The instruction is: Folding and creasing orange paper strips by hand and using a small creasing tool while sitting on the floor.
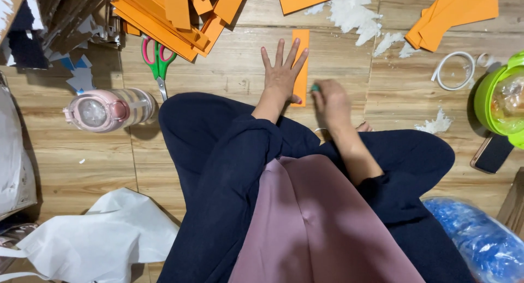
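- Head view: the left hand [281,75] lies flat with fingers spread on a narrow orange paper strip [301,64], which lies lengthwise on the wooden floor [229,70] at about 12 o'clock from the person's crossed legs; the open palm seems to pin the strip so it cannot slide.
- The right hand [330,100], just at 4 o'clock of the left, is curled closed around a small green-tipped object [315,88], only its tip showing, held against the strip's lower right edge; what the object is cannot be told.
- At 10 o'clock, green-and-pink scissors [158,62] lie beside a heap of orange strips [169,15], within reach but untouched.
- At 9 o'clock a pink bottle [106,109] lies on its side.
- At 2 o'clock sit more orange pieces [453,18], white scraps [355,15] and a white ring [454,70]; at 3 o'clock, a green container [499,100] and a dark phone [492,153].
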